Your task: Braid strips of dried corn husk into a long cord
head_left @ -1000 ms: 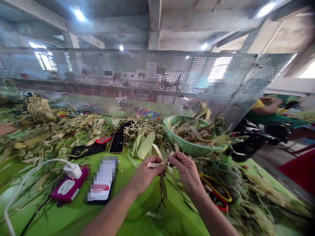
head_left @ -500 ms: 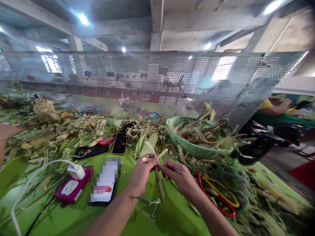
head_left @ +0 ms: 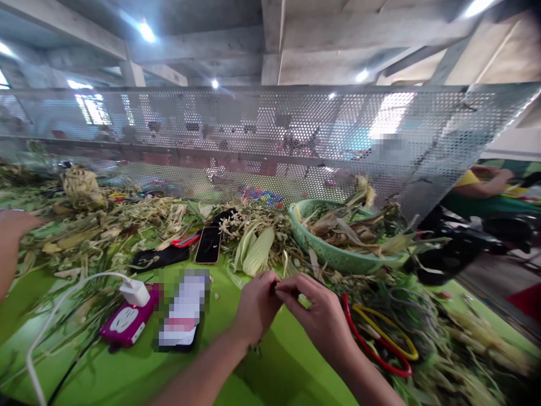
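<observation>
from where i stood: widest way in was the bare green tabletop (head_left: 283,366) between the forearms (head_left: 207,361), its far end blocked by left hand (head_left: 258,301) and right hand (head_left: 316,316), drawn together. a narrower green strip passed between left hand and the bright-screened phone (head_left: 183,310). farther left, purple power strip (head_left: 124,324) and looping white cable (head_left: 36,344) obstructed. beyond the hands, pale husks (head_left: 256,251), then perforated panel (head_left: 211,160) walling the back. basket (head_left: 333,256) and red loop (head_left: 395,369) hemmed the right side.
</observation>
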Demonstrator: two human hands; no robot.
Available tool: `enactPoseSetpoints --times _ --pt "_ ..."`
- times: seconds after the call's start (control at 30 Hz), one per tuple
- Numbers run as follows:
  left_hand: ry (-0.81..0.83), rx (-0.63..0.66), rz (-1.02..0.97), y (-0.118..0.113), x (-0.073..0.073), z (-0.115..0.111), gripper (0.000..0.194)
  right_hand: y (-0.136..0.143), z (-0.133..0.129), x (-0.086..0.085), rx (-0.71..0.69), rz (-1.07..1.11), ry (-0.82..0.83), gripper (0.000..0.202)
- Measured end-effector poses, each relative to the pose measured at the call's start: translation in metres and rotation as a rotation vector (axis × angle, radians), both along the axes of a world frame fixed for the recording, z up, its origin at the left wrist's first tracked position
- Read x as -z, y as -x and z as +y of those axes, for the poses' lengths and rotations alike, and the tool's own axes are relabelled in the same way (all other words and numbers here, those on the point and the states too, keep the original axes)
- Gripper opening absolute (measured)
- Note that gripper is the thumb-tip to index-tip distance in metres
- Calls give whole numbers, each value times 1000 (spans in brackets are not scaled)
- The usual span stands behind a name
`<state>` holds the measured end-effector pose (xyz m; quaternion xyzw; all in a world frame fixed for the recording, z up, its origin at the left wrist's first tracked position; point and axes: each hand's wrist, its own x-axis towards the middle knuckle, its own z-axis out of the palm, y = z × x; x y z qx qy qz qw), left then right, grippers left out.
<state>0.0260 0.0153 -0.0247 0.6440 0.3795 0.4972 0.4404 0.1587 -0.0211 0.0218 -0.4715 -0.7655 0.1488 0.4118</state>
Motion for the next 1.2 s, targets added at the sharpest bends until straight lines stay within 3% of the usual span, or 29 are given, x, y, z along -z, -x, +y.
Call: enactPoseSetpoints --times 0.1,0.23,0.57,1.07,1.2 --pt "76 32 3 6 -7 0 18 -3 2 0 63 73 7 12" --pt "309 147 -206 6 -12 2 25 -7 6 0 76 134 38 17" --pt "544 352 -606 6 -18 0 22 -17 14 4 63 74 -19 12" --pt "478 230 -488 5 -6 10 32 -16 11 -3 26 -347 -246 26" --pt "480 214 -473 5 -5 9 30 -15 11 -4 -12 -321 -235 19"
